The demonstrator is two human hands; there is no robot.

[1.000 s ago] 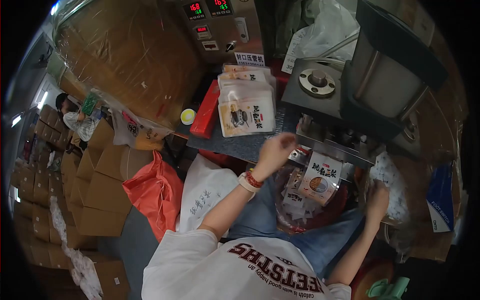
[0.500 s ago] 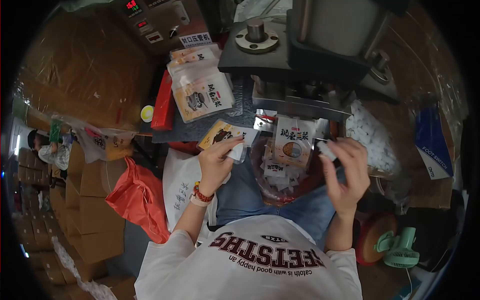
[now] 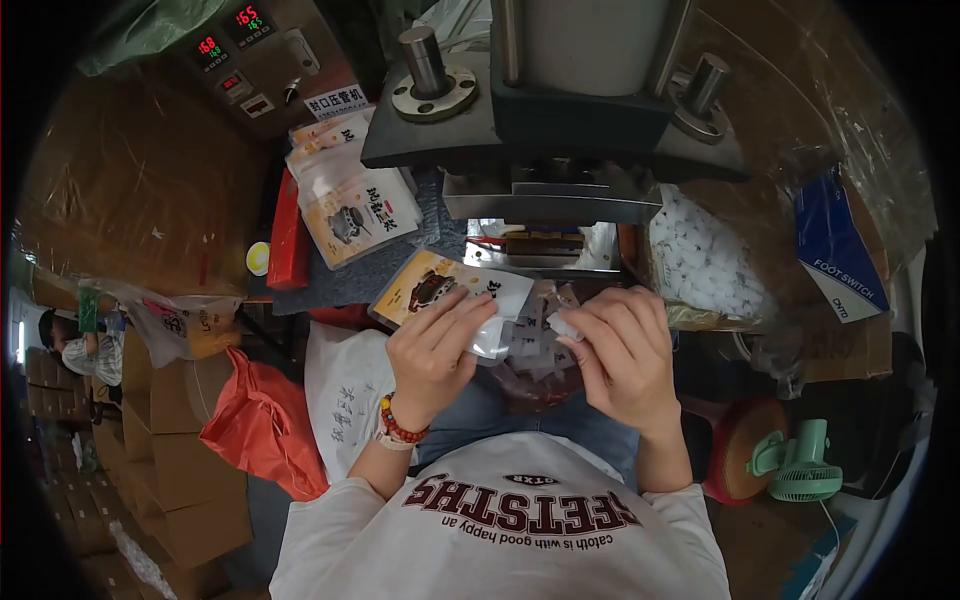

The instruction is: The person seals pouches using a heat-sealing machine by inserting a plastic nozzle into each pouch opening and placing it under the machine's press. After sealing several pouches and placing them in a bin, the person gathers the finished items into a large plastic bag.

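Note:
My left hand (image 3: 432, 345) grips a printed pouch (image 3: 408, 287), yellow and white with a dark pot drawn on it, its clear end pointing right. My right hand (image 3: 628, 360) is closed, thumb against fingers, on a small white plastic piece (image 3: 564, 325) just right of the pouch. Beneath the hands, a clear bag (image 3: 530, 395) holds several small printed scraps. In front stands a heavy press (image 3: 570, 130); bare metal bars (image 3: 545, 243) show under its upper block. A stack of similar pouches (image 3: 355, 205) lies to the left of the press.
A heap of small white plastic pieces (image 3: 700, 255) sits right of the press. Beside it is a blue-and-white foot switch box (image 3: 840, 250). A red box (image 3: 289, 230) borders the pouch stack. A green fan (image 3: 805, 465) stands at right; an orange bag (image 3: 265, 425) lies left.
My right hand has come left with the white piece, close to the pouch in my left hand. The pouch that hung at the front of the press no longer shows there. The view has shifted.

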